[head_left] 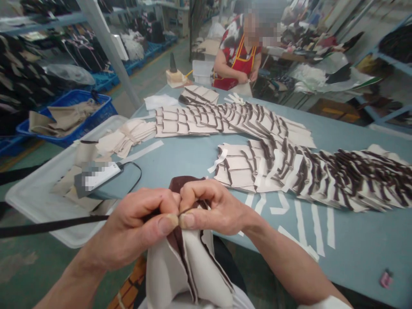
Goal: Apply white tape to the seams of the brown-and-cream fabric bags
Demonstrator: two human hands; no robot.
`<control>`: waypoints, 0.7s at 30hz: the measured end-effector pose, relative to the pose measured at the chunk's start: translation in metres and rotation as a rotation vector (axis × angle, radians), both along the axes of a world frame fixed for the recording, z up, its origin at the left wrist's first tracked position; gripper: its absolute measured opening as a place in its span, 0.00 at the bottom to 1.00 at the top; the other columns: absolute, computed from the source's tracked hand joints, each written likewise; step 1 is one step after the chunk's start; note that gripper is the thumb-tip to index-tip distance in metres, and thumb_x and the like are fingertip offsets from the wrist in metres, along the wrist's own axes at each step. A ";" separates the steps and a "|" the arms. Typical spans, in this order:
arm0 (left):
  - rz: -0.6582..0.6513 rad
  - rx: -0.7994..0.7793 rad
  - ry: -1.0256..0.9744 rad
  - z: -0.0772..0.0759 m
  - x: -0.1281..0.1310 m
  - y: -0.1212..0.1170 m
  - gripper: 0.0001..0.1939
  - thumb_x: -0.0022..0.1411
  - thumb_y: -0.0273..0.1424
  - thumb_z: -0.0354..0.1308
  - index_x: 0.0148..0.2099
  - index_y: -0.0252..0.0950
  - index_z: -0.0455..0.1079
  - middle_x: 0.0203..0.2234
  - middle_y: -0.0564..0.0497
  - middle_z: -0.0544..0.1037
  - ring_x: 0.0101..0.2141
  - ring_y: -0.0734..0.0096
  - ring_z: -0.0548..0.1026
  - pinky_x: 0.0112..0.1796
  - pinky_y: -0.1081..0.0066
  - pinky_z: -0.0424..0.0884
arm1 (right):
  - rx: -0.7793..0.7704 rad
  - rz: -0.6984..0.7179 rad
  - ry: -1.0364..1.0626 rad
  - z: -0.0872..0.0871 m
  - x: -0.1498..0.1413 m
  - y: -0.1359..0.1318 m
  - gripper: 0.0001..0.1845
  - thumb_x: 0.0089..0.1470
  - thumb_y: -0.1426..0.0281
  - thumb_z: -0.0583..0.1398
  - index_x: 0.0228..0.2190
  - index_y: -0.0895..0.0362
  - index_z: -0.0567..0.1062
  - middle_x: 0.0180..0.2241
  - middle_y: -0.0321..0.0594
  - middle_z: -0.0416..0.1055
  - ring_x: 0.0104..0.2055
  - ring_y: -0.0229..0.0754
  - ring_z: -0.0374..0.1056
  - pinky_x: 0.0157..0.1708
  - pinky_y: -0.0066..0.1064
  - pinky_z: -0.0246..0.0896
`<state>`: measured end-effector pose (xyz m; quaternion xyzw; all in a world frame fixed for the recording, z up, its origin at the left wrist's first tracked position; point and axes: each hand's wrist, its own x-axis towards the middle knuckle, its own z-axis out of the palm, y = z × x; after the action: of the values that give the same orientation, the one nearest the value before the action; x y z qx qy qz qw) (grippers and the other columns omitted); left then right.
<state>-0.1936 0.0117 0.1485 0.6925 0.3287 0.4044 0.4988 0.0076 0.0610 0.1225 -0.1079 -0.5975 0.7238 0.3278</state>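
Note:
Close in front of me, both hands pinch the edge of a cream-coloured fabric piece with dark brown trim [201,257]. My left hand [138,225] grips from the left with thumb and bent fingers, and my right hand [212,206] does the same from the right, the thumb tips almost touching. Below them the piece hangs in folds toward my lap; a dark brown part of it shows above the fingers. A dark strap [54,225] runs in from the left and ends behind my left hand.
Overlapping brown-edged cream pieces [322,176] cover much of the blue-grey table [180,159]. White strips [299,223] lie near its front edge. A translucent bin [32,195] with fabric and a corded device stands left, a blue basket [106,103] beyond. A co-worker [238,56] works across the table.

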 end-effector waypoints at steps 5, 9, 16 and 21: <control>0.080 -0.017 -0.301 -0.004 0.011 -0.006 0.24 0.76 0.40 0.60 0.28 0.38 0.60 0.20 0.59 0.60 0.22 0.75 0.60 0.23 0.73 0.59 | 0.129 -0.079 -0.176 0.009 -0.002 0.012 0.29 0.51 0.50 0.77 0.24 0.55 0.70 0.23 0.27 0.63 0.26 0.33 0.55 0.26 0.27 0.49; 0.110 -0.087 -0.382 -0.013 -0.006 0.008 0.24 0.75 0.40 0.60 0.27 0.39 0.60 0.18 0.58 0.60 0.21 0.73 0.60 0.23 0.71 0.59 | 0.193 -0.146 -0.417 0.001 0.013 0.033 0.33 0.46 0.41 0.76 0.27 0.56 0.73 0.25 0.30 0.66 0.28 0.35 0.57 0.27 0.28 0.48; 0.037 -0.107 -0.093 -0.019 -0.047 0.026 0.19 0.78 0.41 0.59 0.33 0.38 0.73 0.25 0.53 0.73 0.28 0.67 0.70 0.30 0.69 0.67 | 0.172 -0.158 -0.355 0.004 0.041 0.038 0.29 0.55 0.46 0.73 0.25 0.56 0.72 0.24 0.30 0.62 0.27 0.34 0.53 0.27 0.28 0.48; -0.027 -0.040 -0.274 -0.019 -0.038 0.035 0.19 0.80 0.41 0.55 0.34 0.40 0.70 0.26 0.55 0.70 0.32 0.64 0.71 0.36 0.66 0.71 | 0.090 -0.201 -0.253 0.012 0.035 0.043 0.29 0.52 0.49 0.76 0.25 0.56 0.72 0.23 0.28 0.58 0.25 0.33 0.50 0.25 0.27 0.46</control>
<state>-0.2313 0.0463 0.1297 0.6252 0.2563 0.4817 0.5580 0.0427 0.1037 0.1340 -0.2428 -0.6520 0.6405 0.3252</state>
